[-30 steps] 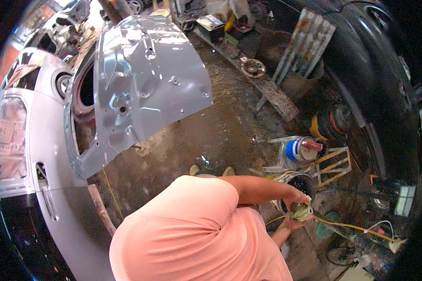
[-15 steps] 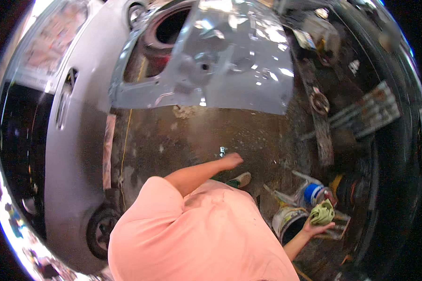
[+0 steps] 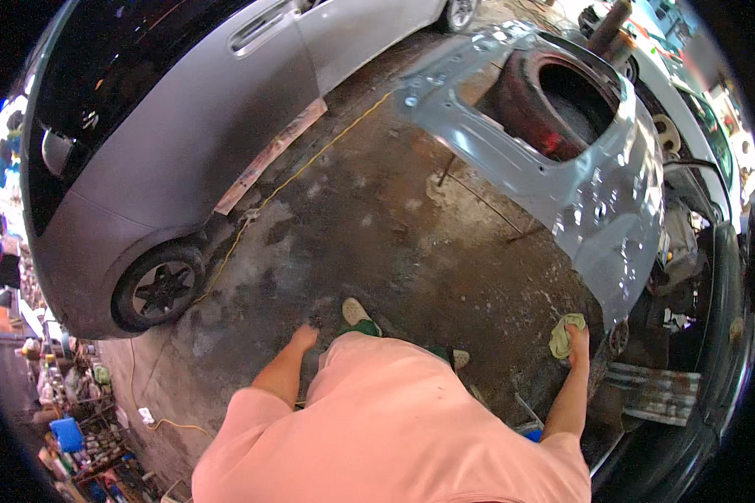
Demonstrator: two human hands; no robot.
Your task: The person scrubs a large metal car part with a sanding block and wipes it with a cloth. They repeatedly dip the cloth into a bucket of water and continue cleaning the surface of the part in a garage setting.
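Note:
My right hand [image 3: 578,342] grips a crumpled light-green cloth [image 3: 565,337], held out at the right with the forearm stretched forward. Just beyond the cloth lies the lower edge of a glossy grey car body panel [image 3: 600,222]; a gap of floor seems to separate them. On the left, my left hand [image 3: 307,337] hangs low over the floor near my shoe. Its fingers are small and blurred, so their pose does not show.
A grey car [image 3: 193,126] with a dark wheel [image 3: 159,289] stands at the left. A yellow cord [image 3: 298,172] runs along the concrete floor [image 3: 344,251]. Behind the panel's opening sits a tyre [image 3: 533,101]. A corrugated sheet [image 3: 658,392] lies at right; cluttered items [image 3: 67,436] fill the lower left.
My view has swung left, bringing the grey car and its wheel further in. The right hand has carried the cloth forward, away from the buckets. My left arm has dropped outward to the left.

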